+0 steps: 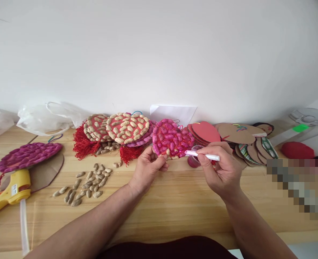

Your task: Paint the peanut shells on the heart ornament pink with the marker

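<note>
Wooden counter (159, 208): left hand (148, 167) fingers pinch the pink peanut heart's (171, 138) lower edge; right hand (222, 171) fingers grip a brush (203, 155) touching it.

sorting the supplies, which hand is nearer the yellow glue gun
Left. The left hand pinches the pink peanut heart mid-table, with loose peanuts between it and the glue gun. The right hand, holding a white brush, is farther right.

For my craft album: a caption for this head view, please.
Left hand holds a peanut-covered heart while right hand paints it pink with a brush.
</note>
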Demonstrator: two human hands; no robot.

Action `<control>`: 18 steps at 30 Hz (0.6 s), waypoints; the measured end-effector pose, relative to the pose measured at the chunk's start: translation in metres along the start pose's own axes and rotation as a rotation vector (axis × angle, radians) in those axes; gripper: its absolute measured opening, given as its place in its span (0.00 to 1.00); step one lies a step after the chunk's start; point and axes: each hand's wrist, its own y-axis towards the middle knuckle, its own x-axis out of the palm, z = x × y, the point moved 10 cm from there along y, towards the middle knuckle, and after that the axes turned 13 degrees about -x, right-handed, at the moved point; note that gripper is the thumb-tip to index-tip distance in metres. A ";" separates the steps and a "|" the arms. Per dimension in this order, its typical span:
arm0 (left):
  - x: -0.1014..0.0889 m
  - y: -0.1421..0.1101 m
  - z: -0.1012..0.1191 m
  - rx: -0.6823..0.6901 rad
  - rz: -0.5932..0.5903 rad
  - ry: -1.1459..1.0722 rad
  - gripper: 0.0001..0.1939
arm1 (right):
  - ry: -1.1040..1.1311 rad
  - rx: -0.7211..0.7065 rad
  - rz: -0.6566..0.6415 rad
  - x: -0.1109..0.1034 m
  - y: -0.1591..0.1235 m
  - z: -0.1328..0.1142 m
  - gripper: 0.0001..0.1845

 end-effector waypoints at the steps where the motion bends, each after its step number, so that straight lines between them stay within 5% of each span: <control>1: 0.000 0.000 0.000 0.001 0.000 0.000 0.19 | 0.000 0.002 0.005 -0.001 0.000 0.000 0.07; 18: 0.002 -0.001 0.003 0.030 -0.008 0.041 0.20 | 0.030 0.013 -0.003 0.001 0.000 0.000 0.08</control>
